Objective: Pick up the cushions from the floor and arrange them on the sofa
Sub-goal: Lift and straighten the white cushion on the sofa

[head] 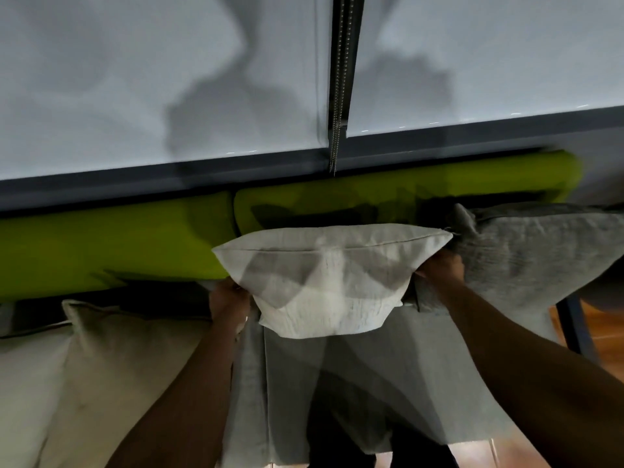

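Observation:
A pale off-white cushion [329,282] is held upright between my hands above the sofa's grey seat [371,366]. My left hand [228,304] grips its left lower side and my right hand [440,265] grips its right side. Behind it runs the sofa's lime-green backrest [135,244]. A grey cushion [537,251] leans against the backrest at the right, touching the held cushion's corner. A beige cushion [111,366] rests on the seat at the left.
White roller blinds [152,79] with a bead chain [336,130] hang behind the sofa above a dark sill. Wooden floor [604,339] and a dark sofa leg [577,332] show at the right edge.

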Available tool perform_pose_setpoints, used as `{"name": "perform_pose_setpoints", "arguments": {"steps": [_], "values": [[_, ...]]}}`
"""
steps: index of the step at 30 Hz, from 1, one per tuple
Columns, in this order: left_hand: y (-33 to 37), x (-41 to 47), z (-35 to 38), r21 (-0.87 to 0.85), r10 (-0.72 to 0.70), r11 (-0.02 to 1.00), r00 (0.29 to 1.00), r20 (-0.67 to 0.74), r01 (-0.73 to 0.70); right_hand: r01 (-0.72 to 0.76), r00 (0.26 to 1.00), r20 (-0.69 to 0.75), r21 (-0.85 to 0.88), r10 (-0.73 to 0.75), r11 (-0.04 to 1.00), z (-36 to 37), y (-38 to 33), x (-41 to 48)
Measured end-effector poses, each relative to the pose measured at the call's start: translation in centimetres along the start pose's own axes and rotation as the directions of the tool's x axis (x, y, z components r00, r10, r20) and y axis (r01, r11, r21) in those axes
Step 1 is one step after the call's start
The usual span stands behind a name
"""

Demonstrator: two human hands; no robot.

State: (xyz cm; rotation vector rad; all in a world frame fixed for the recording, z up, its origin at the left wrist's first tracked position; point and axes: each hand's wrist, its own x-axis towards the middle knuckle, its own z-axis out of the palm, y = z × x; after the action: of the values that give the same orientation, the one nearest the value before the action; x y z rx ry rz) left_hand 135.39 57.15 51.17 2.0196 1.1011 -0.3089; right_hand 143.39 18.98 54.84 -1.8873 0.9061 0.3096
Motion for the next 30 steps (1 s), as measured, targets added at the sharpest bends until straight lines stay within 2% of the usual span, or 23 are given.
{"name": "perform_pose_setpoints", "arguments": {"steps": [3,5,6,9,11,13,15,18,22,26,30], "values": [[-0.4,0.8,0.2,-0.060,-0.089,0.994,0.996,0.015,0.089,-0.048,0.999,0.019,0.069,0.047,0.996,-0.3,0.1,-0.2],[0.0,0.7,0.4,-0.060,-0.117,0.991,0.991,0.067,0.121,-0.032,0.999,0.045,0.029,0.031,0.999,0.0,0.7,0.3],[0.7,0.1,0.4,-0.152,-0.126,0.978,0.987,0.099,0.140,-0.008,0.998,0.066,-0.023,0.010,1.000,0.0,0.7,0.1],[0.9,-0.8,-0.8,-0.294,-0.018,0.953,0.981,0.195,0.076,0.063,0.993,0.100,-0.042,-0.059,0.997,-0.3,0.8,-0.7],[-0.5,-0.9,-1.4,-0.387,0.059,0.920,0.949,0.309,0.068,0.041,0.996,0.086,-0.031,-0.038,0.999,-0.8,1.3,-1.6],[-2.4,-1.9,-1.9,-0.505,-0.017,0.851,0.969,0.248,0.144,-0.019,0.998,0.054,-0.029,0.020,0.999,-1.6,1.8,-3.0],[-3.9,-4.8,-2.5,-0.575,-0.061,0.809,0.990,0.127,0.123,-0.054,0.997,0.054,-0.012,0.055,0.998,-2.3,3.0,-4.6],[-6.6,-9.8,-2.6,-0.667,-0.076,0.728,0.985,0.152,0.159,-0.104,0.992,0.079,0.031,0.101,0.994,-2.9,5.1,-6.8],[-10.3,-17.2,-3.3,-0.697,-0.164,0.680,0.973,0.159,0.229,-0.139,0.963,0.243,0.085,0.115,0.987,-3.0,8.1,-11.0],[-13.8,-23.6,-4.3,-0.743,-0.197,0.632,0.973,0.119,0.219,-0.071,0.891,0.452,0.029,0.050,0.997,-1.6,9.5,-15.2],[-17.0,-27.2,-5.9,-0.759,-0.225,0.625,0.973,0.052,0.185,0.033,0.805,0.594,-0.029,-0.009,0.999,1.1,8.6,-19.1]]}}
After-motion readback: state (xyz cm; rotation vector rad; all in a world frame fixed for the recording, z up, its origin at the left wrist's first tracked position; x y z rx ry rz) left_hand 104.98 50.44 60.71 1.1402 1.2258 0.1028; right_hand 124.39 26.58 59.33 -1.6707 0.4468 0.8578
